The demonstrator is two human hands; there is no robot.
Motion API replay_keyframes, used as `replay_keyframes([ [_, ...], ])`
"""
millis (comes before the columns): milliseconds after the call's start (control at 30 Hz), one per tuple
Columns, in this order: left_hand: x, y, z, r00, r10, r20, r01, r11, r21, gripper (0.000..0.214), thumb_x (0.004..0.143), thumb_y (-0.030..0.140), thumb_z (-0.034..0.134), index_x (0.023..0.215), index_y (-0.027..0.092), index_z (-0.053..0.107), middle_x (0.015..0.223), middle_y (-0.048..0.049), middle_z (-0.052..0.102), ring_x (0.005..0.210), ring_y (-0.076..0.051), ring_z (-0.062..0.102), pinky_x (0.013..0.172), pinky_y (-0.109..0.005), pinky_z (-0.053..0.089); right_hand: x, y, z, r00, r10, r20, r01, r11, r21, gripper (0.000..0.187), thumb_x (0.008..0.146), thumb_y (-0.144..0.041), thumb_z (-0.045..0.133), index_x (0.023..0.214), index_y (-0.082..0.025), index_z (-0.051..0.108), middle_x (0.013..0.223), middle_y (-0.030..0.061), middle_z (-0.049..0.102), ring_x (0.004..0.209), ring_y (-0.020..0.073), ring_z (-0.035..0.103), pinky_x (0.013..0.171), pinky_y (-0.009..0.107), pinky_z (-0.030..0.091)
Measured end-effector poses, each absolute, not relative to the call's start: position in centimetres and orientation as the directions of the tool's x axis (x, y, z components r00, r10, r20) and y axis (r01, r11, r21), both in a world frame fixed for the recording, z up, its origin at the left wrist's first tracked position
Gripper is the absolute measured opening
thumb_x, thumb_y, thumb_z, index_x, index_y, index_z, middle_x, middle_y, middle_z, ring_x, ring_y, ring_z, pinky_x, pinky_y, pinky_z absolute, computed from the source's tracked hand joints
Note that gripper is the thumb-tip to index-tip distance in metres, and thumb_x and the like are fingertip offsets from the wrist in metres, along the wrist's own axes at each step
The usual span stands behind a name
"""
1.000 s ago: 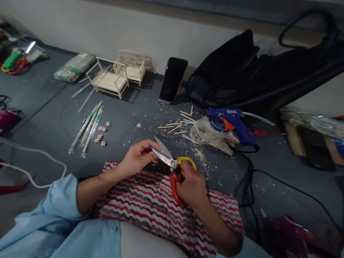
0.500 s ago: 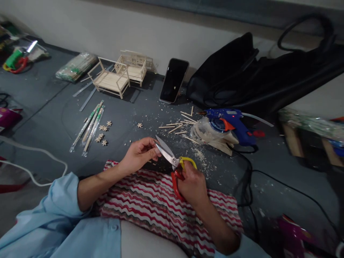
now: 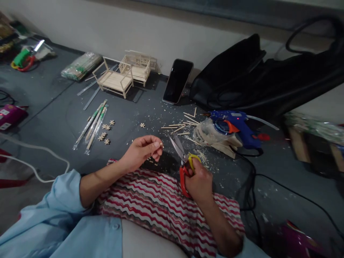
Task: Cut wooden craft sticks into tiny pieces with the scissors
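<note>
My left hand (image 3: 145, 152) is closed in a pinch, with the pale tip of a small wooden piece (image 3: 162, 146) showing between thumb and finger. Most of that piece is hidden by the fingers. Scissors (image 3: 180, 148) with one red and one yellow handle are in my right hand (image 3: 199, 179). Their blades are slightly apart and point up and left, clear of the left hand. Beyond the hands lie thin wooden sticks (image 3: 176, 126), and a small wooden flower shape (image 3: 142, 125) rests on the grey table.
A blue glue gun (image 3: 233, 122) sits on a clear plastic container (image 3: 205, 132) at right. Two miniature wooden furniture frames (image 3: 114, 79) stand at the back beside a phone (image 3: 177, 80). Wrapped sticks (image 3: 92, 125) lie left. A black cable (image 3: 290, 186) crosses the table's right side.
The scissors have moved right, away from my left fingertips, and their blades have turned more upright. The left hand keeps its pinch, with a pale tip now visible.
</note>
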State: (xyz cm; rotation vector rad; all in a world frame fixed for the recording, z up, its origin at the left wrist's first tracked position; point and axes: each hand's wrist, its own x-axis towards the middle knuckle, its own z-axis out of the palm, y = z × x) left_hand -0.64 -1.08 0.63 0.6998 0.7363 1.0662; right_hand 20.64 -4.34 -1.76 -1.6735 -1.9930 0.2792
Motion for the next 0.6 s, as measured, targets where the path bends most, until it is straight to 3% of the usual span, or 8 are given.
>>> replay_keyframes([
  [133,-0.7,-1.0,0.8,0.322,0.924,-0.205,-0.494,0.349,0.797,0.025,0.079,0.036,0.070,0.082,0.012,0.062,0.065,-0.0006,0.060,0.052,-0.006,0.049,0.056,-0.023,0.048,20.7,-4.4,-1.7,-0.129,0.962,0.240,0.853,0.231,-0.468,0.009,0.071,-0.020,0.046,0.076,-0.023,0.052,0.050,-0.0074,0.037,0.042,0.0114,0.033,0.046,0.024,0.027],
  [200,-1.3,-0.6,1.0,0.312,0.932,-0.182,-0.425,0.308,0.851,0.025,0.081,0.037,0.067,0.083,0.013,0.061,0.067,-0.0012,0.061,0.053,-0.007,0.051,0.057,-0.023,0.048,20.7,-4.3,-1.7,-0.132,0.960,0.246,0.853,0.236,-0.466,0.009,0.071,-0.019,0.045,0.075,-0.023,0.052,0.049,-0.0074,0.037,0.042,0.0114,0.033,0.046,0.024,0.027],
  [267,-2.7,0.0,1.4,0.285,0.949,-0.136,-0.216,0.201,0.955,0.024,0.083,0.038,0.062,0.084,0.013,0.061,0.070,-0.0024,0.062,0.057,-0.008,0.054,0.058,-0.023,0.047,20.7,-4.3,-1.7,-0.119,0.960,0.253,0.859,0.228,-0.458,0.009,0.071,-0.019,0.044,0.075,-0.023,0.051,0.050,-0.0067,0.038,0.044,0.0118,0.035,0.047,0.024,0.028],
  [333,-4.8,0.8,2.0,0.257,0.965,-0.054,0.199,0.002,0.980,0.020,0.084,0.034,0.059,0.083,0.014,0.063,0.071,-0.0024,0.063,0.060,-0.010,0.055,0.058,-0.022,0.044,20.7,-4.2,-1.8,-0.106,0.962,0.253,0.865,0.215,-0.454,0.009,0.071,-0.019,0.044,0.074,-0.023,0.051,0.051,-0.0060,0.040,0.046,0.0122,0.037,0.049,0.024,0.030],
  [400,-7.0,1.6,2.5,0.274,0.962,0.017,0.613,-0.188,0.768,0.014,0.081,0.026,0.056,0.081,0.015,0.065,0.071,-0.0026,0.065,0.064,-0.012,0.056,0.062,-0.023,0.042,20.6,-4.2,-1.8,-0.097,0.965,0.244,0.866,0.203,-0.457,0.008,0.071,-0.021,0.045,0.074,-0.023,0.052,0.051,-0.0061,0.040,0.046,0.0121,0.037,0.049,0.024,0.030],
  [433,-8.1,2.0,2.6,0.287,0.958,0.001,0.732,-0.220,0.644,0.015,0.081,0.022,0.053,0.081,0.015,0.066,0.073,-0.0031,0.066,0.066,-0.012,0.057,0.063,-0.024,0.041,20.6,-4.1,-1.8,-0.095,0.967,0.235,0.864,0.198,-0.462,0.007,0.071,-0.022,0.046,0.074,-0.023,0.052,0.050,-0.0065,0.039,0.045,0.0120,0.036,0.049,0.024,0.030],
  [500,-9.6,2.4,2.7,0.311,0.946,-0.089,0.850,-0.235,0.471,0.019,0.081,0.022,0.049,0.083,0.016,0.067,0.074,-0.0037,0.069,0.066,-0.013,0.059,0.062,-0.024,0.039,20.6,-4.1,-1.7,-0.097,0.972,0.215,0.860,0.190,-0.473,0.006,0.071,-0.024,0.047,0.074,-0.023,0.053,0.050,-0.0069,0.038,0.044,0.0120,0.036,0.048,0.024,0.029],
  [600,-10.5,2.7,2.5,0.316,0.928,-0.196,0.904,-0.232,0.358,0.022,0.082,0.023,0.047,0.086,0.017,0.068,0.080,-0.0053,0.072,0.071,-0.016,0.062,0.064,-0.025,0.039,20.6,-4.0,-1.7,-0.101,0.975,0.200,0.849,0.189,-0.493,0.007,0.071,-0.025,0.048,0.074,-0.023,0.054,0.050,-0.0066,0.039,0.044,0.0122,0.036,0.048,0.024,0.029],
])
